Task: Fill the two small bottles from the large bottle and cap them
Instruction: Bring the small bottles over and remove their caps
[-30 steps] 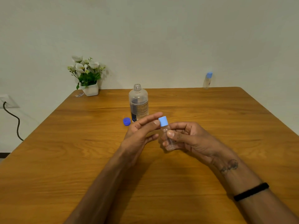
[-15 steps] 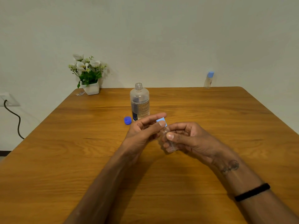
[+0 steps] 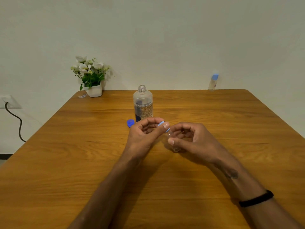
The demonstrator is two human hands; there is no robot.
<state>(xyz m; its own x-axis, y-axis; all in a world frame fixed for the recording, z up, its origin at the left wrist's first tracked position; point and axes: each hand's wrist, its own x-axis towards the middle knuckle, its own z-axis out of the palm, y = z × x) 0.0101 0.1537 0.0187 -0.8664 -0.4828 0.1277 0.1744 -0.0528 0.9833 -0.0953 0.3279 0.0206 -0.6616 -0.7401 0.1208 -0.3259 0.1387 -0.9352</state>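
A small clear bottle (image 3: 173, 144) is held in my right hand (image 3: 193, 141) just above the table, tilted with its top toward the left. Its light blue cap (image 3: 162, 125) is pinched between the thumb and fingers of my left hand (image 3: 145, 134). The large clear bottle (image 3: 143, 104) stands uncapped behind my hands, and its dark blue cap (image 3: 130, 122) lies on the table to its left. A second small bottle (image 3: 213, 82) with a light blue cap stands at the table's far right edge.
A white pot of artificial flowers (image 3: 92, 80) stands at the far left corner of the wooden table (image 3: 66, 162). A black cable (image 3: 15, 119) hangs from a wall socket on the left.
My left hand has closed over the small bottle's blue cap and turned on it. The bottle has tilted lower in my right hand.
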